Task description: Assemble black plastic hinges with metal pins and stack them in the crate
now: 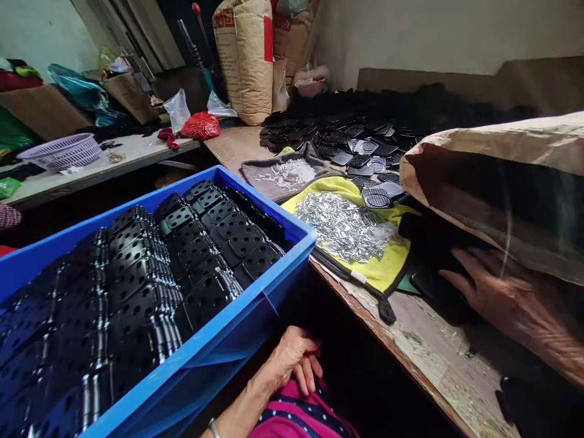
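My left hand (297, 359) rests above my lap beside the blue crate, its fingers curled in; whatever they enclose, if anything, is hidden. On the right, my right hand (506, 298) reaches over dark flat pieces (444, 292) at the mouth of a brown paper bag (483, 137). Its thumb and forefinger are stretched apart; the other fingers are partly lost in shadow. Between the hands, a yellow cloth (392, 267) bears a heap of small shiny metal pins (342, 225). Black plastic pieces with round holes (241, 234) stand in packed rows inside the blue crate (255, 304).
Behind the yellow cloth, a grey cloth (260, 176) carries small white pieces (289, 173). A wide pile of black slotted pieces (319, 131) covers the table's back. Tall paper sacks (244, 61) stand behind. A lilac basket (66, 152) and red bag (201, 126) occupy the left bench.
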`<state>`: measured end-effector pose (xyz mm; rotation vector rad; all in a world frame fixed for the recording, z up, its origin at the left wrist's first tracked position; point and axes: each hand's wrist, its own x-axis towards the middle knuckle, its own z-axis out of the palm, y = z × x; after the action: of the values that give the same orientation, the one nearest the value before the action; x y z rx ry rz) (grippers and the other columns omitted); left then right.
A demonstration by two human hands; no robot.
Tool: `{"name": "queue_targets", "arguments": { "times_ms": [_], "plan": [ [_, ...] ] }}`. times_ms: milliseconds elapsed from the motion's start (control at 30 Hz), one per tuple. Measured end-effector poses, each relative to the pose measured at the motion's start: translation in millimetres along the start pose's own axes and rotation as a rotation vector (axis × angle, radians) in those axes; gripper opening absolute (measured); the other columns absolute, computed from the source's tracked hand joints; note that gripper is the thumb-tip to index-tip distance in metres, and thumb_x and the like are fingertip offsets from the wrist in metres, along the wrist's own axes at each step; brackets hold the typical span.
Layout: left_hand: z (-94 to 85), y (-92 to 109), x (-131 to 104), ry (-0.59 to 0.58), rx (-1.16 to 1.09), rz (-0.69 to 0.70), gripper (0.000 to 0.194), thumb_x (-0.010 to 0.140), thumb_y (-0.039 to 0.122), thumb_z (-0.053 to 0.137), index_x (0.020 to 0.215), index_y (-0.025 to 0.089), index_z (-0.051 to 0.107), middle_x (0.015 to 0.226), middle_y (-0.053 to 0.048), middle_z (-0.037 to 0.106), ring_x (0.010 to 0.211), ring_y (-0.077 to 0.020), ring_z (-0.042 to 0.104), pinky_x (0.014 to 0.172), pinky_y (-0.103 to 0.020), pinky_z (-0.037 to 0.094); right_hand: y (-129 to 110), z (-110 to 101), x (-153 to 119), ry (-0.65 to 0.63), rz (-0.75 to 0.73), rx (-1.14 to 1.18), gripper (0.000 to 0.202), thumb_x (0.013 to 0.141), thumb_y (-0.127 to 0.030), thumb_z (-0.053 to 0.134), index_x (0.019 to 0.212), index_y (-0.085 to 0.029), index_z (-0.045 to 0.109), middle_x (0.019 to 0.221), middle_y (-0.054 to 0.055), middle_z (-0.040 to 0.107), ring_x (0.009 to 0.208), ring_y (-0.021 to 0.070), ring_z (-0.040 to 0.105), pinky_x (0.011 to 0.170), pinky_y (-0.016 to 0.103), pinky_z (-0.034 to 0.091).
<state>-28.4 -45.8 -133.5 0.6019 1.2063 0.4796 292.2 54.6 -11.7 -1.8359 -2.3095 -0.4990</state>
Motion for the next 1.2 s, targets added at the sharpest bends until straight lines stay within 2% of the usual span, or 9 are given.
{"name": "queue_targets", "arguments": {
  "times_ms": [233,400,533,633,733,900,1033,1100,1200],
  "plan": [
    [8.4,2.1,-10.4,0.009,0.034,0.010,0.015,0.066,0.027,0.052,0.064,0.013,0.054,0.052,-0.009,0.065,0.031,-0.0169,0.055,0.022,-0.019,0.031,2.3,1.6,-19.9,0.006,-0.109,0.023,0.027,0.086,-0.032,0.043,0.097,-0.021,0.065,0.104,0.021,0.065,0.100,0.0290,0.058,0.082,0.039,0.044],
    [36.6,42.5,-39.2,-0.033,0.008,0.113,0.023,0.064,0.034,0.062,0.067,0.014,0.051,0.051,-0.003,0.061,0.032,-0.0098,0.050,0.028,-0.016,0.035,-2.0,-14.5,-26.1,0.104,-0.082,0.130,0.021,0.084,-0.032,0.046,0.096,-0.024,0.061,0.102,0.017,0.066,0.096,0.0279,0.060,0.077,0.038,0.046],
    [63.1,79.7,-55.9,-0.288,-0.154,0.194,0.038,0.069,0.049,0.060,0.070,0.011,0.057,0.058,-0.007,0.062,0.042,-0.0133,0.057,0.034,-0.020,0.041,-33.1,-58.2,-30.1,0.058,0.211,0.440,0.014,0.082,-0.033,0.049,0.086,-0.025,0.059,0.089,0.011,0.069,0.086,0.0266,0.063,0.079,0.037,0.046],
    [77.2,92.0,-57.2,-0.427,-0.277,0.194,0.044,0.070,0.054,0.058,0.077,0.010,0.059,0.069,-0.009,0.064,0.053,-0.0186,0.063,0.039,-0.026,0.048,-63.6,-83.1,-31.9,-0.237,0.626,0.967,0.026,0.082,-0.045,0.050,0.069,-0.022,0.054,0.063,0.003,0.062,0.060,0.0214,0.060,0.055,0.032,0.048],
    [83.4,90.9,-53.7,-0.429,-0.274,0.212,0.040,0.076,0.049,0.054,0.083,0.010,0.059,0.074,-0.010,0.065,0.058,-0.0195,0.063,0.044,-0.027,0.050,-79.8,-85.9,-35.0,-0.383,0.740,1.488,0.029,0.077,-0.044,0.058,0.066,-0.018,0.052,0.061,0.002,0.059,0.054,0.0182,0.059,0.045,0.028,0.046],
    [81.6,82.8,-50.0,-0.390,-0.231,0.215,0.036,0.080,0.045,0.050,0.083,0.010,0.058,0.071,-0.010,0.065,0.056,-0.0191,0.063,0.045,-0.028,0.050,-79.7,-69.1,-44.2,-0.454,0.714,1.828,0.021,0.079,-0.035,0.059,0.078,-0.013,0.058,0.066,0.004,0.061,0.057,0.0152,0.060,0.047,0.024,0.047],
    [78.7,82.1,-48.5,-0.339,-0.227,0.240,0.032,0.082,0.040,0.051,0.082,0.009,0.058,0.071,-0.011,0.065,0.057,-0.0188,0.062,0.046,-0.028,0.050,-77.8,-61.2,-48.6,-0.535,0.684,1.887,0.018,0.074,-0.028,0.062,0.084,-0.013,0.059,0.067,0.002,0.061,0.054,0.0138,0.058,0.045,0.023,0.046],
    [77.2,81.7,-49.1,-0.381,-0.234,0.226,0.037,0.084,0.044,0.048,0.085,0.008,0.059,0.073,-0.012,0.066,0.059,-0.0207,0.064,0.047,-0.030,0.051,-77.9,-65.1,-50.9,-0.650,0.573,1.778,0.018,0.070,-0.024,0.063,0.085,-0.014,0.060,0.066,0.000,0.061,0.055,0.0134,0.058,0.046,0.021,0.044],
    [76.9,78.5,-52.4,-0.612,-0.230,0.098,0.054,0.085,0.056,0.038,0.093,0.008,0.061,0.071,-0.014,0.066,0.060,-0.0248,0.066,0.049,-0.034,0.051,-81.3,-79.7,-52.9,-0.899,0.204,1.485,0.016,0.069,-0.018,0.061,0.085,-0.015,0.063,0.066,-0.001,0.061,0.059,0.0125,0.057,0.051,0.020,0.042]
  ]
}}
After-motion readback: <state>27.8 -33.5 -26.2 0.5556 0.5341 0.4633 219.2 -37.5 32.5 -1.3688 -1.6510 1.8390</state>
